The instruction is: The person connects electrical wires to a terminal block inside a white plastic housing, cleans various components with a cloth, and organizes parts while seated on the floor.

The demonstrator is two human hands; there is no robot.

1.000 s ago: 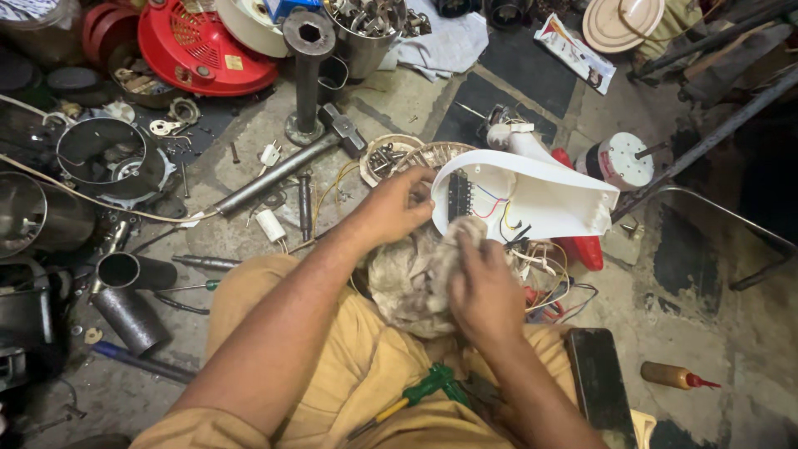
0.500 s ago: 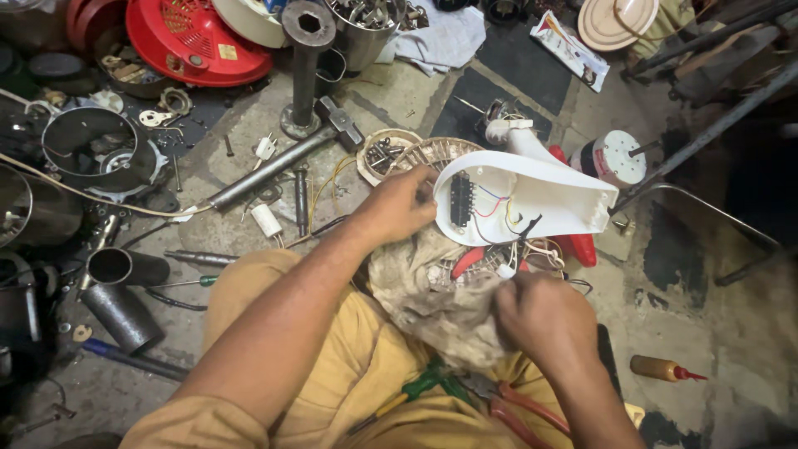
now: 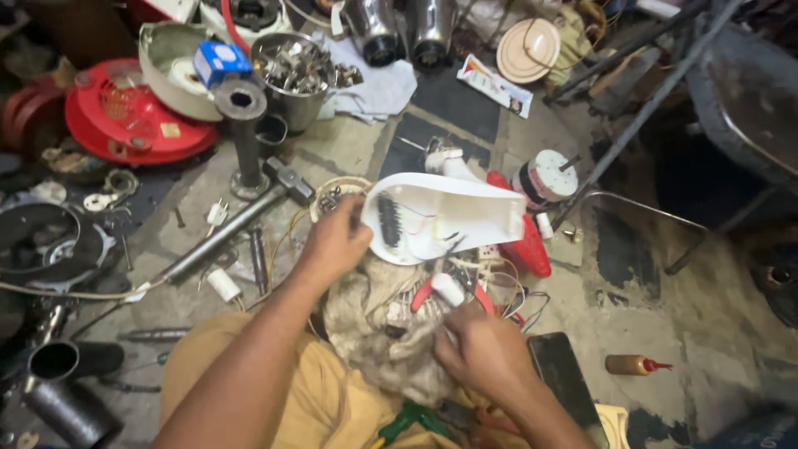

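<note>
My left hand (image 3: 335,244) grips the rim of a white plastic housing (image 3: 449,218), held tilted with its hollow side up; thin wires run inside it. My right hand (image 3: 484,352) is closed on a red-handled tool (image 3: 435,290) with a white tip, pointed up toward the housing's lower edge. Both hands work over a dirty beige rag (image 3: 381,333) lying on my lap. Loose coloured wires (image 3: 514,299) trail from under the housing to the right.
A red plastic part (image 3: 522,246) and a round white motor (image 3: 546,176) lie right of the housing. A steel bowl of metal parts (image 3: 293,73), an upright dark pipe (image 3: 243,133), a hammer (image 3: 233,226), a red fan cover (image 3: 116,116), a black phone (image 3: 565,378) and a small glue bottle (image 3: 633,364) surround me.
My right hand left the rag, drew back toward me, then came forward holding the red-handled tool up to the housing. The left hand kept its hold on the housing.
</note>
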